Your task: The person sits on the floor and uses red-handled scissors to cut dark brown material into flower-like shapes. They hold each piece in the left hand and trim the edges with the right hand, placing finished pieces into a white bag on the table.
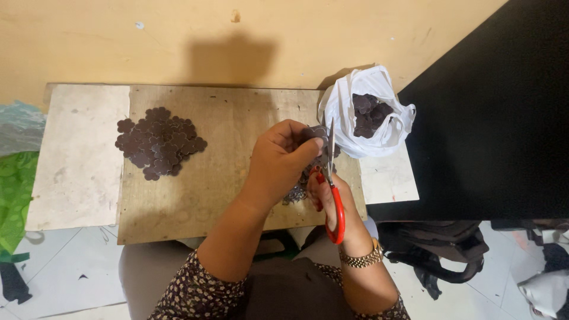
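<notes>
Overhead, a wooden board (195, 195) lies on the low table (77, 160), a white bag (367, 115) of dark cut pieces at its far right corner. Pile of flower-shaped pieces (159, 142) sits left, well apart from both hands. Left hand (278, 160) curled, pinching a dark piece (315, 134). Right hand (329, 195) clenched through red-handled scissors (333, 184), blades upright beside that piece.

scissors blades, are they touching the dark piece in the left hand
Touching. The head view shows the scissors blades meeting the edge of the small dark piece that the left hand pinches, with no gap between them.
</notes>
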